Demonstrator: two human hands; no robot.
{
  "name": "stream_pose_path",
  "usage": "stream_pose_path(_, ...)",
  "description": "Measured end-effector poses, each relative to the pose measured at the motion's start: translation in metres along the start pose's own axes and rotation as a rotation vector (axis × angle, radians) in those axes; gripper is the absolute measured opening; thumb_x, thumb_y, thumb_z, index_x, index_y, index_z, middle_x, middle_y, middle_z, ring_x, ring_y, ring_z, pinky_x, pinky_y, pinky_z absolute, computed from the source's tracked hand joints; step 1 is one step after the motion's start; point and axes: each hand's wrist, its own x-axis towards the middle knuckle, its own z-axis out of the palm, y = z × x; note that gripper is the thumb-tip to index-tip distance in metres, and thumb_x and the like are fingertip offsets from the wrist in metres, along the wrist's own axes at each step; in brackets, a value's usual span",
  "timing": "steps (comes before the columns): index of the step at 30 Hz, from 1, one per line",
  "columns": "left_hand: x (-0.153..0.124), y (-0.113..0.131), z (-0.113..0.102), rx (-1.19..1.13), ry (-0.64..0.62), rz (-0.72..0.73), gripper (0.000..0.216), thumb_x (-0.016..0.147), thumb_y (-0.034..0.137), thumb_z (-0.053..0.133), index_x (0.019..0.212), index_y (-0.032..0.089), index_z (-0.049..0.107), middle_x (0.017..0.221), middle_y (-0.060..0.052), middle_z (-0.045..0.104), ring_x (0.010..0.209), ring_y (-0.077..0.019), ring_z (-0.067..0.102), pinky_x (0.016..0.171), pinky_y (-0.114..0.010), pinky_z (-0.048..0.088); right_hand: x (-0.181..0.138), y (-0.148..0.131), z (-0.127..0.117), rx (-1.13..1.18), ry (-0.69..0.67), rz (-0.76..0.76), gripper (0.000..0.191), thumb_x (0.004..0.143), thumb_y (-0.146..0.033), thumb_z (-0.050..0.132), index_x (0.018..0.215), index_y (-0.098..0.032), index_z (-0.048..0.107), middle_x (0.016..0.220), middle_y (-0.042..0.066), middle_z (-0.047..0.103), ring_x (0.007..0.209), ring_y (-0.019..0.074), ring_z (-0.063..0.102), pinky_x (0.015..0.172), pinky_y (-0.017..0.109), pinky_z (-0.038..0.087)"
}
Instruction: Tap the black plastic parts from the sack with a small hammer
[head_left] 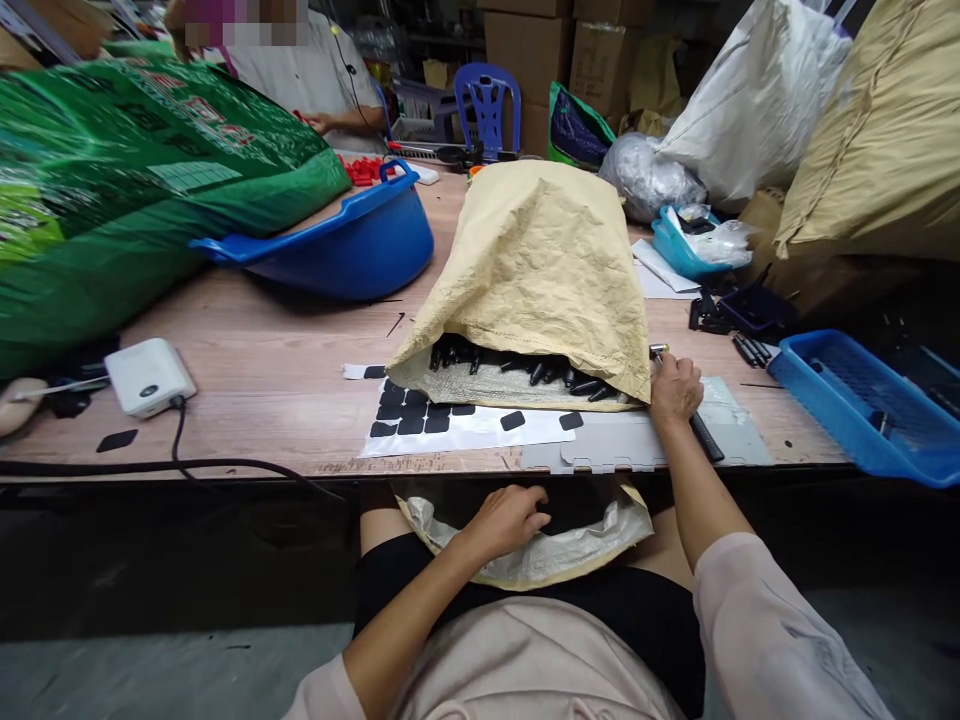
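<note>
My right hand (675, 390) rests on the table edge, fingers closed around a slim black tool (705, 436) with a metal tip, beside the mouth of a tan woven sack (536, 270) full of black handled parts (517, 368). My left hand (508, 520) lies on my lap, fingers curled over the rim of a smaller open sack (592, 540) under the table. A white sheet with black adhesive pads (420, 415) lies in front of the tan sack.
A blue basin (352, 245) and a big green sack (127, 180) stand at left, a white device with cable (148, 376) near the edge. A blue tray (862, 410) sits at right. Another person (315, 80) works at the far side.
</note>
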Motion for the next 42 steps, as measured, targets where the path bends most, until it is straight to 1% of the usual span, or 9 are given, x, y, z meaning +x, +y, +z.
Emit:
stream_pose_path(3, 0.003, 0.033, -0.038, -0.236, 0.065, 0.211, 0.019, 0.094, 0.038, 0.065, 0.094, 0.023, 0.076, 0.074, 0.0, 0.073, 0.068, -0.0168, 0.066, 0.063, -0.025, 0.045, -0.001, -0.002, -0.002, -0.002, -0.021, 0.004, 0.042, 0.108, -0.029, 0.039, 0.133, -0.017, 0.071, 0.117, 0.019, 0.064, 0.105, 0.0282, 0.054, 0.076, 0.036, 0.037)
stream_pose_path(6, 0.016, 0.072, -0.079, -0.408, 0.391, 0.279, 0.026, 0.094, 0.038, 0.066, 0.111, 0.02, 0.073, 0.076, 0.001, 0.068, 0.059, -0.0114, 0.055, 0.06, -0.024, 0.043, -0.001, -0.003, -0.002, -0.004, -0.018, -0.001, 0.042, 0.108, -0.028, 0.039, 0.133, -0.017, 0.071, 0.117, 0.019, 0.064, 0.105, 0.0281, 0.055, 0.077, 0.036, 0.038)
stream_pose_path(10, 0.033, 0.114, -0.126, -0.54, 0.434, 0.544, 0.038, 0.092, 0.038, 0.072, 0.125, 0.019, 0.068, 0.077, 0.002, 0.064, 0.061, -0.0101, 0.053, 0.059, -0.022, 0.043, 0.001, -0.001, 0.003, -0.01, 0.007, -0.003, 0.039, 0.106, -0.027, 0.043, 0.132, -0.018, 0.071, 0.114, 0.018, 0.063, 0.102, 0.0277, 0.053, 0.077, 0.035, 0.039)
stream_pose_path(15, 0.056, 0.096, -0.16, -0.505, 0.838, 0.412, 0.017, 0.092, 0.026, 0.065, 0.106, 0.019, 0.071, 0.079, 0.001, 0.064, 0.067, -0.0106, 0.055, 0.061, -0.021, 0.043, 0.001, 0.0, 0.006, 0.003, 0.023, -0.021, 0.038, 0.105, -0.024, 0.043, 0.13, -0.018, 0.071, 0.112, 0.018, 0.062, 0.102, 0.0284, 0.053, 0.076, 0.035, 0.04)
stream_pose_path(20, 0.085, 0.048, -0.144, -0.185, 0.801, -0.085, 0.009, 0.083, 0.023, 0.069, 0.075, 0.019, 0.069, 0.067, 0.002, 0.065, 0.068, -0.0149, 0.06, 0.066, -0.026, 0.043, -0.002, -0.003, 0.003, -0.024, -0.007, -0.023, 0.037, 0.104, -0.023, 0.042, 0.129, -0.017, 0.07, 0.114, 0.017, 0.062, 0.104, 0.0284, 0.055, 0.077, 0.035, 0.04)
stream_pose_path(26, 0.105, 0.042, -0.113, 0.055, 0.733, -0.243, 0.013, 0.083, 0.033, 0.073, 0.09, 0.023, 0.074, 0.104, -0.006, 0.075, 0.094, -0.0252, 0.067, 0.071, -0.032, 0.045, -0.003, -0.003, 0.003, -0.029, 0.007, -0.019, 0.036, 0.103, -0.021, 0.043, 0.128, -0.017, 0.069, 0.113, 0.017, 0.062, 0.103, 0.0281, 0.055, 0.077, 0.035, 0.041)
stream_pose_path(30, 0.096, 0.03, -0.115, 0.059, 0.752, -0.216, 0.008, 0.081, 0.03, 0.075, 0.085, 0.023, 0.072, 0.099, -0.005, 0.073, 0.088, -0.0235, 0.066, 0.069, -0.031, 0.045, -0.002, -0.002, 0.004, -0.017, 0.012, -0.019, 0.035, 0.103, -0.021, 0.044, 0.127, -0.017, 0.07, 0.112, 0.017, 0.062, 0.101, 0.0277, 0.054, 0.077, 0.035, 0.04)
stream_pose_path(34, 0.069, 0.006, -0.115, -0.023, 0.781, 0.014, 0.007, 0.081, 0.024, 0.076, 0.085, 0.022, 0.071, 0.09, -0.002, 0.072, 0.079, -0.0182, 0.064, 0.07, -0.029, 0.047, -0.002, -0.002, 0.004, -0.008, 0.006, -0.013, 0.037, 0.104, -0.023, 0.041, 0.127, -0.017, 0.069, 0.112, 0.017, 0.061, 0.102, 0.0279, 0.053, 0.077, 0.035, 0.04)
stream_pose_path(42, 0.047, -0.002, -0.084, -0.075, 0.547, 0.301, 0.01, 0.081, 0.018, 0.076, 0.088, 0.022, 0.071, 0.088, 0.0, 0.07, 0.08, -0.0173, 0.064, 0.075, -0.029, 0.051, -0.003, -0.005, 0.001, 0.017, -0.018, 0.013, 0.039, 0.104, -0.022, 0.041, 0.131, -0.018, 0.068, 0.118, 0.018, 0.061, 0.108, 0.0293, 0.053, 0.081, 0.037, 0.043)
